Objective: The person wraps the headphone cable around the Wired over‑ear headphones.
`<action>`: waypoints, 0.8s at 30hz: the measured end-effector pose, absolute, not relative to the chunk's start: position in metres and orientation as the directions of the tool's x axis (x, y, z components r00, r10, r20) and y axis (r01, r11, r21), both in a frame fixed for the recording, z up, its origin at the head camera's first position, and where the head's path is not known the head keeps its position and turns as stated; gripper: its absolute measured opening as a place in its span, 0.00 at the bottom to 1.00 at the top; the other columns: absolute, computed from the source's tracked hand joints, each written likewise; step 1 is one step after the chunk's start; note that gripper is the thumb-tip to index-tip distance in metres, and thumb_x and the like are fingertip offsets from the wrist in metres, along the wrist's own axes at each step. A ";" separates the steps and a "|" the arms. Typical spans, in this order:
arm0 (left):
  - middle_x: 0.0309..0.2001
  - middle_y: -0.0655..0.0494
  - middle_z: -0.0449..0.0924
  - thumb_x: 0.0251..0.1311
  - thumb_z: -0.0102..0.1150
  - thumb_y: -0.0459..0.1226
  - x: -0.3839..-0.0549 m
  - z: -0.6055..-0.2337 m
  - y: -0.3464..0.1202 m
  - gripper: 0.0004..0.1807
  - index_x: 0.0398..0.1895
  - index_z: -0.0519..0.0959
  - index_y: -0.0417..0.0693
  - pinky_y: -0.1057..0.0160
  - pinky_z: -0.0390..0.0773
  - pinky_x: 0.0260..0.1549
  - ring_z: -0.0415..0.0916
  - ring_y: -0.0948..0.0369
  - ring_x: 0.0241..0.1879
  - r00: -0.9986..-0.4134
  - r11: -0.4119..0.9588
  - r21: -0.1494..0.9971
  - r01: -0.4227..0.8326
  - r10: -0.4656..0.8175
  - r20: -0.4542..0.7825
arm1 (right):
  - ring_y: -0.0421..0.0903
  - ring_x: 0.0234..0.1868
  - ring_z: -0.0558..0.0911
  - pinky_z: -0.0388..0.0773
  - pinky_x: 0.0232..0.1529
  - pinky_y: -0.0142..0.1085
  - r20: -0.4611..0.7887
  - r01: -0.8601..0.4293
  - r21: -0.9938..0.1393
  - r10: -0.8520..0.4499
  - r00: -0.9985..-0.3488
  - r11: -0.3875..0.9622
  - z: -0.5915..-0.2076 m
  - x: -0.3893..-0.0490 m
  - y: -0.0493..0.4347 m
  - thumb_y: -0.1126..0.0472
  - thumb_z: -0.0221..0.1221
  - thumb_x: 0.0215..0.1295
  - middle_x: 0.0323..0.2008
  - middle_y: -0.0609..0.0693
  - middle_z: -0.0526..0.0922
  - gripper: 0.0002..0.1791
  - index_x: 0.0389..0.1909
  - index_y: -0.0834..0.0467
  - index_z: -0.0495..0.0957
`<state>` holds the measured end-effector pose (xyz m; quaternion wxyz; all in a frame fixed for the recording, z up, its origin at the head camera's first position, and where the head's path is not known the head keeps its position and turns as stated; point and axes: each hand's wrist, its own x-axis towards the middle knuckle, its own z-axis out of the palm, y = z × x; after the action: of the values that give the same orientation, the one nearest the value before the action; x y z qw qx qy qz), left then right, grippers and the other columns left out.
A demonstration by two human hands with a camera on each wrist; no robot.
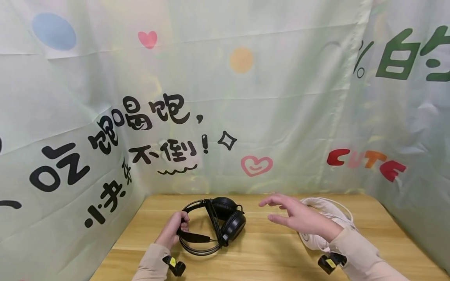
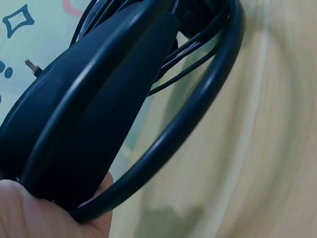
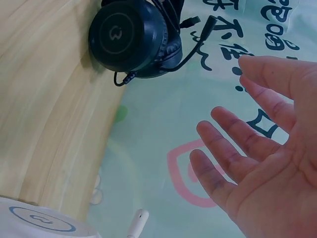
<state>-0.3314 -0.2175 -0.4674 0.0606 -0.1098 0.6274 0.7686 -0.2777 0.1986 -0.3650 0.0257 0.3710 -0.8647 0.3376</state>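
My left hand (image 1: 173, 228) grips a black headset (image 1: 233, 228) by its headband at the left part of the table. Up close in the left wrist view, the padded band and outer hoop (image 2: 183, 131) rise from between thumb and fingers, with cables bundled behind. Both ear cups point right, and one cup (image 3: 121, 34) shows a round logo beside a microphone boom in the right wrist view. My right hand (image 1: 302, 215) hovers with fingers spread, holding nothing. Behind and below it lies a white headset (image 1: 311, 242), partly hidden by the hand and forearm.
The wooden table (image 1: 267, 253) meets a printed cloth backdrop (image 1: 281, 117) at its back, with more cloth on the left and right sides. A white microphone boom (image 3: 137, 223) sticks up near the white headset. Each wrist carries a small black camera (image 1: 174, 266).
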 end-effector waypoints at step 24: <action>0.24 0.49 0.73 0.54 0.48 0.28 -0.318 -0.469 -0.219 0.04 0.33 0.68 0.38 0.61 0.79 0.13 0.72 0.60 0.13 -0.985 0.290 0.943 -0.162 -0.113 -0.134 | 0.62 0.68 0.80 0.78 0.66 0.63 0.233 -0.596 -0.601 -0.596 -0.768 0.533 -0.370 -0.271 0.204 0.49 0.62 0.78 0.66 0.51 0.82 0.20 0.66 0.50 0.79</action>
<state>-0.3181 -0.2194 -0.4693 0.0208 -0.0854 0.8030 0.5895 -0.2712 0.2043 -0.3703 -0.0005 0.3403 -0.8756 0.3428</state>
